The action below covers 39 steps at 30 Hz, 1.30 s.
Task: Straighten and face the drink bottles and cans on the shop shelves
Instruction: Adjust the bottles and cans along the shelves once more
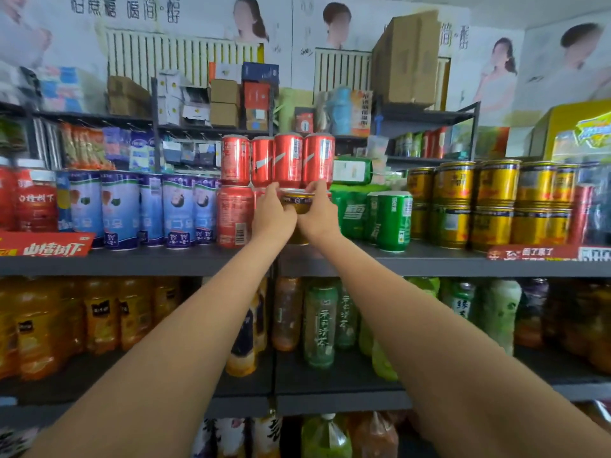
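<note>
Both my arms reach up to the upper drinks shelf (pixel 330 259). My left hand (pixel 272 214) and my right hand (pixel 319 216) grip a gold can (pixel 297 201) between them, at the middle of the shelf. Only the can's rim and upper side show between my fingers. Right above it stands a row of red cans (pixel 287 160), stacked on a lower row of red cans (pixel 234 216). My right fingertips reach up to the base of the upper red cans. Green cans (pixel 393 223) stand just to the right.
Blue-labelled cans (pixel 178 209) fill the shelf's left part, stacked gold cans (pixel 492 203) its right. Orange drink bottles (pixel 99 312) and green tea bottles (pixel 320 325) stand on the shelf below. Cardboard boxes (pixel 406 57) sit on the top shelf.
</note>
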{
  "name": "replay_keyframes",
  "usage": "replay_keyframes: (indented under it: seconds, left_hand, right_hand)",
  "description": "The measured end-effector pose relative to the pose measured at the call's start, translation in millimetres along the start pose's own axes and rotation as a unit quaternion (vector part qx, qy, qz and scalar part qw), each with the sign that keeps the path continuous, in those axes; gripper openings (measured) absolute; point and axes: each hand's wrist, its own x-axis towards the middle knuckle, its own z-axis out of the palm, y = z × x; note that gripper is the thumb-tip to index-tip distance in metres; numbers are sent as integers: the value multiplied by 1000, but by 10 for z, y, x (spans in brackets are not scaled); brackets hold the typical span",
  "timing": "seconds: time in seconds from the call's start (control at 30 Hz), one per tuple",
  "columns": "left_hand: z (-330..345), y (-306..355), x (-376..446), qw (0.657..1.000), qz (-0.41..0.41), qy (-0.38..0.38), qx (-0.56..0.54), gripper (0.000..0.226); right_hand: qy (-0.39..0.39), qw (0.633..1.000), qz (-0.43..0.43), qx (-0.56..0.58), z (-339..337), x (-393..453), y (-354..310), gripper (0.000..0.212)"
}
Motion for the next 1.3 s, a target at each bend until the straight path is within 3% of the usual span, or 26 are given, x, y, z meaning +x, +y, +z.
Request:
replay_keyframes:
  seconds: [0.13,0.3,0.4,0.57,0.73,0.83,0.9,1.0,1.1,1.2,1.3]
  left_hand:
    - [484,562,-159,989,11,-17,-146,46]
    - [1466,1449,-417,973,48,-32,-223,45]
    - [2051,1801,-510,980,68,-49,-181,44]
    - [2659,2112,-406,990,130,-21,-42,48]
    - [3065,2269,-374,966,232,3,113,47]
    - [3260,2328,-429,956,258,4,137,45]
    - [3341,2272,-480,962,254,36,93,42]
    - [3222,2097,-498,974,173,140,-37,31]
    - [2920,1953,-484,969,127,185,-106,25]
    - [2712,1834,-536,976,166,141,-30,28]
    - [2614,1596,-592,990,132,36,20,52]
  right_hand:
    - [26,998,-61,-2,-893,173,22,47]
    - [59,992,-109,-30,-2197,398,522,56]
    - [95,988,-109,-49,-2925,504,861,60]
    - [215,974,-75,20,-3732,741,1183,61]
    - [247,967,-64,-15,-4262,829,1380,67]
    - [215,974,-65,-26,-4425,791,1525,67]
    - [168,983,-73,-28,-4500,750,1612,67]
    - [88,994,-68,-1,-4452,656,1614,56]
    - [9,997,-78,7,-4146,600,1451,52]
    - [-33,991,-118,-61,-3645,580,1324,57]
    - [-29,979,-156,-128,-3240,537,1310,62]
